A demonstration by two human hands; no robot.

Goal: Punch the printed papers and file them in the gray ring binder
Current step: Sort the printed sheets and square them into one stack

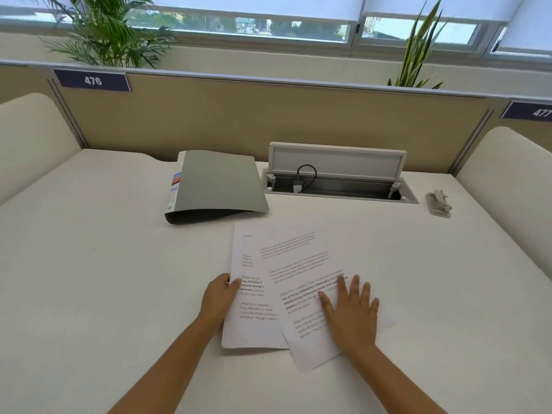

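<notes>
Printed papers point(286, 264) lie in a loose stack on the white desk in front of me, the top sheet skewed clockwise over the lower ones. My left hand point(219, 297) pinches the left edge of the lower sheets. My right hand point(351, 312) lies flat, fingers spread, on the top sheet. The gray ring binder point(218, 183) rests closed beyond the papers, its cover slightly lifted. A pale gray hole punch point(438, 202) sits at the far right of the desk, away from both hands.
An open cable hatch point(337, 177) with a black plug is set into the white desk point(104, 249) behind the papers. A beige partition point(268, 121) with number plates 476 and 477 closes the back. Padded side dividers stand left and right.
</notes>
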